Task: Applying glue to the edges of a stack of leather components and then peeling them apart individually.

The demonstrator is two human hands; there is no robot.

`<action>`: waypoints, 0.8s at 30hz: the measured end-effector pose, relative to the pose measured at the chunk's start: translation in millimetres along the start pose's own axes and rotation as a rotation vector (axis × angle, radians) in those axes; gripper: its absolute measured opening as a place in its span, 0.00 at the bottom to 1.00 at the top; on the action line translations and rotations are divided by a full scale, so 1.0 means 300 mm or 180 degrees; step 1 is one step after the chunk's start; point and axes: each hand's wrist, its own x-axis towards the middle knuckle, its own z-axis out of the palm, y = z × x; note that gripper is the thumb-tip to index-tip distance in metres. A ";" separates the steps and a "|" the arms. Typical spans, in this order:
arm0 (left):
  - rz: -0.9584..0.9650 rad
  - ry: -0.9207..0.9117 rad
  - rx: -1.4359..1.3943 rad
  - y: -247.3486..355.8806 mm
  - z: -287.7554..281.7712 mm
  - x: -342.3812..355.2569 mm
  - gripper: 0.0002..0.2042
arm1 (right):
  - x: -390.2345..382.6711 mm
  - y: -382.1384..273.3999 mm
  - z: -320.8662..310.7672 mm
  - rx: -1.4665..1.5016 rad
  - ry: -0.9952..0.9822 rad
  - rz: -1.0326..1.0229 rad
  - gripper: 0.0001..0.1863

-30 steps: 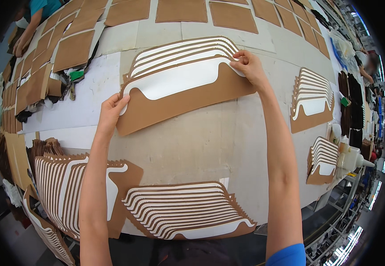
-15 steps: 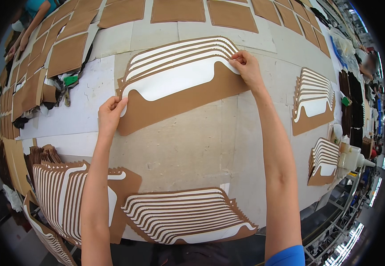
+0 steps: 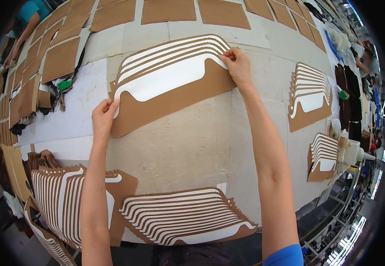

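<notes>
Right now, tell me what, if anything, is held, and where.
The front brown-and-white panel: the left hand pinches its left edge, the right hand its upper right edge.

At eleven o'clock, lower sheets (image 3: 174, 46) are mostly hidden by the top sheet (image 3: 179, 101). At eight, a striped stack (image 3: 56, 201) is partly covered by the left forearm (image 3: 96, 195). At twelve, brown panels (image 3: 169, 10) are cut by the upper edge; at two, a person's head (image 3: 370, 62) is blurred.

Brown panel (image 3: 170, 103), white strip (image 3: 162, 80), striped brown-and-white stack (image 3: 188, 213)
</notes>
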 end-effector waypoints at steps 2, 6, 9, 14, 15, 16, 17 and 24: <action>-0.0032 0.0006 0.0062 -0.005 -0.003 0.001 0.12 | 0.000 -0.006 -0.001 -0.0041 -0.0002 0.0040 0.08; -0.0066 -0.0013 -0.0090 -0.010 0.003 0.012 0.12 | -0.003 -0.012 -0.009 -0.0144 -0.0023 0.0026 0.08; -0.0022 0.0069 0.0071 -0.008 -0.003 0.005 0.12 | -0.008 -0.028 -0.006 -0.0154 -0.0096 0.0062 0.08; -0.0044 0.0048 0.0008 -0.031 0.006 0.017 0.12 | -0.015 -0.003 -0.006 -0.0258 -0.0013 -0.0075 0.09; -0.0049 0.0020 -0.0003 -0.036 0.018 0.028 0.12 | -0.008 0.017 -0.020 -0.0642 0.0411 -0.0549 0.10; 0.0103 -0.0019 0.0101 -0.040 0.037 0.043 0.13 | -0.011 0.042 -0.046 -0.1039 0.0831 -0.1025 0.11; 0.0209 -0.0027 0.0270 -0.060 0.025 0.047 0.13 | -0.033 0.037 -0.060 -0.1016 0.0781 -0.0980 0.11; 0.1723 0.0818 0.1772 0.016 -0.105 -0.167 0.16 | -0.654 -0.172 -0.343 0.0094 -0.1202 -0.0252 0.09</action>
